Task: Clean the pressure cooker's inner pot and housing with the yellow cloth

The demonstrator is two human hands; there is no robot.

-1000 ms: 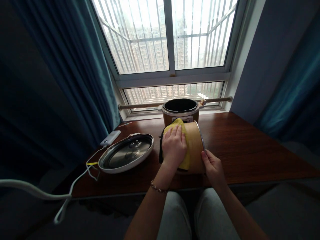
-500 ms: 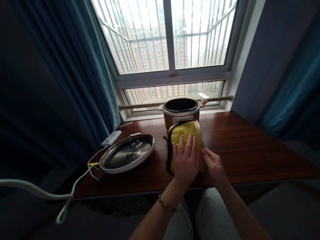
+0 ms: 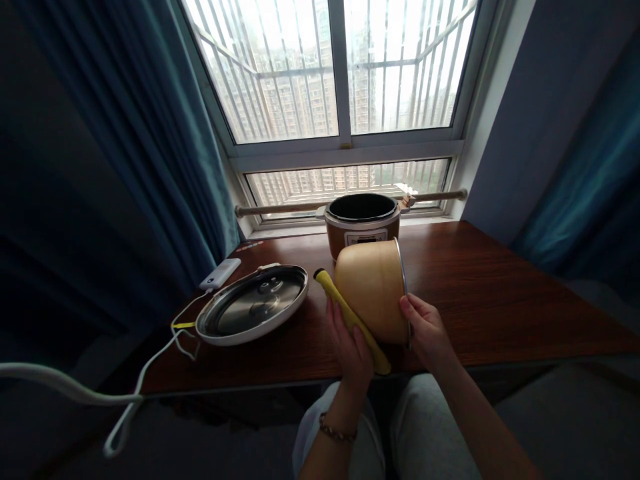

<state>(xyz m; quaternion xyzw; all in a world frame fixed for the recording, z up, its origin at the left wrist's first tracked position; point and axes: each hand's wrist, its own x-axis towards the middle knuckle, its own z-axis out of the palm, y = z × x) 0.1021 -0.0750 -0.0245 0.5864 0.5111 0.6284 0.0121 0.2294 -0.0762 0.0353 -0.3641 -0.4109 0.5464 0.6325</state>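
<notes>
Cloth point(image 3: 347, 308) has slid from the near side of the pot point(image 3: 373, 287), where it was spread half a second ago, round to the lower left, baring more gold wall. The left hand point(image 3: 353, 353) lies flat along it, fingers nearly straight; the right hand point(image 3: 425, 327) pinches the silver rim point(image 3: 403, 267). Smooth and tipped sideways, mouth rightward, the pot sits just before the cooker point(image 3: 337, 237). Near it runs the front edge of the surface point(image 3: 480, 287), which stretches on rightward; a lid point(image 3: 257, 303) is at left.
</notes>
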